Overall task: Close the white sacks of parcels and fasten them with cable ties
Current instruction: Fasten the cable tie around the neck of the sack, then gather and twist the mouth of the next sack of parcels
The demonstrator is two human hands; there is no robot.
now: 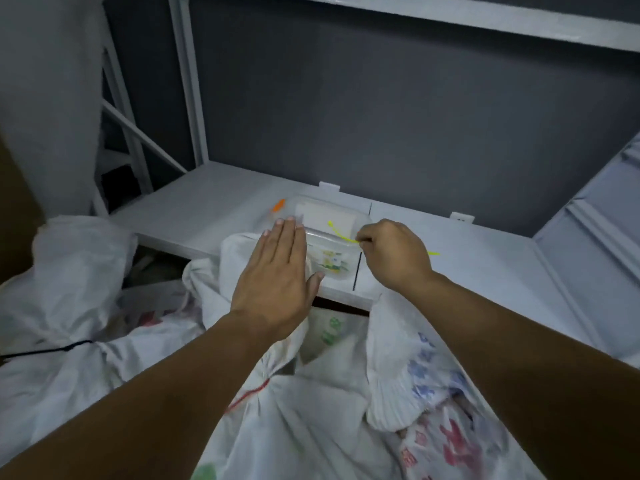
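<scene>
My right hand point(393, 252) pinches a yellow cable tie point(341, 233) over a clear plastic box point(332, 261) on the white shelf point(194, 209). Its far end sticks out beyond my wrist at the right. My left hand point(277, 271) hovers flat with fingers spread, just left of the box, holding nothing. Below my arms lie white sacks; one sack point(294, 410) is gathered at the neck with a red tie point(247, 396), another point(62, 341) at the left is bound with a black tie point(48, 349). A sack mouth point(329, 334) stands open between my forearms.
An orange cable tie point(278, 205) lies on the shelf left of the box. A black tie point(357, 271) lies by the box's right side. A dark grey wall panel point(381, 116) backs the shelf, with white rack posts point(187, 81) at the left.
</scene>
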